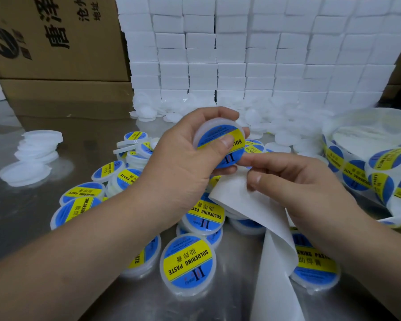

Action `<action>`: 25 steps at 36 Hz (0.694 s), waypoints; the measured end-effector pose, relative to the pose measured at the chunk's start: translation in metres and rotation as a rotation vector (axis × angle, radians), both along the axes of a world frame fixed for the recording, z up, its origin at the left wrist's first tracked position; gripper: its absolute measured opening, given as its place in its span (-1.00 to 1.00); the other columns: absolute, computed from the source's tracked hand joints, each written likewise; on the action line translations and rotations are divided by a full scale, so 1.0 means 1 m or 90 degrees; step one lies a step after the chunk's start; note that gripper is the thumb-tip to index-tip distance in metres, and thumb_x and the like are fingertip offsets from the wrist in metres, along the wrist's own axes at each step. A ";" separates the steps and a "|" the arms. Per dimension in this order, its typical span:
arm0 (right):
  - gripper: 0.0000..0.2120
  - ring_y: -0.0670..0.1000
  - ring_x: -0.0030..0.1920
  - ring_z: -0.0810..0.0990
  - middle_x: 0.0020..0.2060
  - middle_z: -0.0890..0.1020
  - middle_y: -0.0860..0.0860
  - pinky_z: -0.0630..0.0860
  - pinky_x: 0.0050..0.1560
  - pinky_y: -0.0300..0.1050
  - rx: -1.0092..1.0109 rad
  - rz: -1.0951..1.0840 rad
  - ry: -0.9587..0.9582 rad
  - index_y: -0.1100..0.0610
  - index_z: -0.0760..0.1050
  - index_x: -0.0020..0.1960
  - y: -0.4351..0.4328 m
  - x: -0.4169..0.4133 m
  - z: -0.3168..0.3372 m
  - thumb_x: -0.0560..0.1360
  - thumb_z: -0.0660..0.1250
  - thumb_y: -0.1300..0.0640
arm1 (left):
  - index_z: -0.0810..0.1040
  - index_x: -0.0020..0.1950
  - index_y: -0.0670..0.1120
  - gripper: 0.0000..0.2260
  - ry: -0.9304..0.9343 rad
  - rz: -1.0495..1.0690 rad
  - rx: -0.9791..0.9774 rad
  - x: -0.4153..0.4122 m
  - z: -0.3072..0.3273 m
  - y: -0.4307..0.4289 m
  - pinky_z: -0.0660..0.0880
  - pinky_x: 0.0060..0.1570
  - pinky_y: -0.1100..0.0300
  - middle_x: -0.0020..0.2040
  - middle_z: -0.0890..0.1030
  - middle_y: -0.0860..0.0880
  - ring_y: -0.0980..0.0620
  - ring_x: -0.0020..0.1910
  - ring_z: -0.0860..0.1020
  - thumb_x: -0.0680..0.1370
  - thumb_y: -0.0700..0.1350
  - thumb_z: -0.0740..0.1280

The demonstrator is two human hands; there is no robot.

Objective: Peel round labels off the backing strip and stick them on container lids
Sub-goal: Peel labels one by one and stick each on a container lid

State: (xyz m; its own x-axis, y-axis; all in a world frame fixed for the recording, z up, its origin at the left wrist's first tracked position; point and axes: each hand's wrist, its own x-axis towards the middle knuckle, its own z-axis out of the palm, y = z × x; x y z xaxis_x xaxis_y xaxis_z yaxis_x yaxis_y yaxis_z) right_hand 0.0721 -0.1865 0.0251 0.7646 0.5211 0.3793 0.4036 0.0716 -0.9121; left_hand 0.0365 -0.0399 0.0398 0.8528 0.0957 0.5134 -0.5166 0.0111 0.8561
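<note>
Gripping a round white container lid at the centre of the view, the left hand curls its fingers behind the rim and presses its thumb flat onto the blue and yellow "SOLDERING PASTE" label that already covers the lid's face. The lid is tilted, face toward the camera, held clear above the table.

At 4 o'clock from it, the right hand pinches the white backing strip between thumb and curled fingers, while its forefinger tip reaches up against the lid's lower edge. The bare strip hangs from that pinch and runs down toward 6 o'clock, draped over some of the lids below.

Under both forearms, from 8 to 5 o'clock, lies a loose pile of labelled lids, overlapping one another on the steel table. At 3 o'clock sits a loosely coiled label roll, its round labels facing outward. A short leaning stack of plain lids stands at 9 o'clock, well apart from the pile, and a heap of unlabelled lids spreads at 12 to 1 o'clock, just in front of a wall of stacked white boxes. A printed cardboard carton fills 10 to 11 o'clock.
</note>
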 end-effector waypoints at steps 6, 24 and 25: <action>-0.78 -0.30 -0.34 0.55 -0.39 0.65 -0.17 0.39 -0.37 -0.51 0.010 -0.057 -0.026 -0.12 0.66 -0.33 0.001 -0.002 0.001 0.39 0.33 0.13 | 0.49 -0.06 0.08 -0.78 -0.070 0.104 0.025 -0.007 0.004 -0.006 0.55 -0.33 0.31 -0.15 0.68 0.11 0.12 -0.22 0.66 0.54 -0.26 0.25; -0.42 0.13 -0.26 0.49 -0.32 0.55 0.18 0.41 -0.19 0.13 -0.112 -0.155 -0.335 0.31 0.46 -0.21 0.003 0.004 -0.010 0.43 0.00 -0.21 | 0.41 -0.24 0.00 -0.74 -0.005 0.170 0.273 -0.009 -0.014 -0.013 0.37 -0.50 0.42 -0.49 0.45 0.19 0.28 -0.56 0.41 0.48 0.14 0.10; -0.41 0.13 -0.26 0.48 -0.33 0.55 0.18 0.40 -0.18 0.13 -0.126 -0.165 -0.353 0.31 0.46 -0.21 0.003 0.005 -0.010 0.43 -0.02 -0.21 | 0.38 -0.24 -0.04 -0.71 0.008 0.170 0.271 -0.009 -0.014 -0.013 0.46 -0.49 0.34 -0.49 0.45 0.17 0.26 -0.57 0.43 0.48 0.15 0.09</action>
State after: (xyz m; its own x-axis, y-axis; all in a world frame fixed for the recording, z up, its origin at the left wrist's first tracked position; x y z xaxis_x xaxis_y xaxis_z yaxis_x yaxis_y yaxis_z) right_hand 0.0767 -0.1834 0.0153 0.5927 0.4464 0.6704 0.8010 -0.2394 -0.5488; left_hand 0.0273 -0.0531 0.0259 0.8336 0.0955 0.5440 -0.4435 -0.4713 0.7623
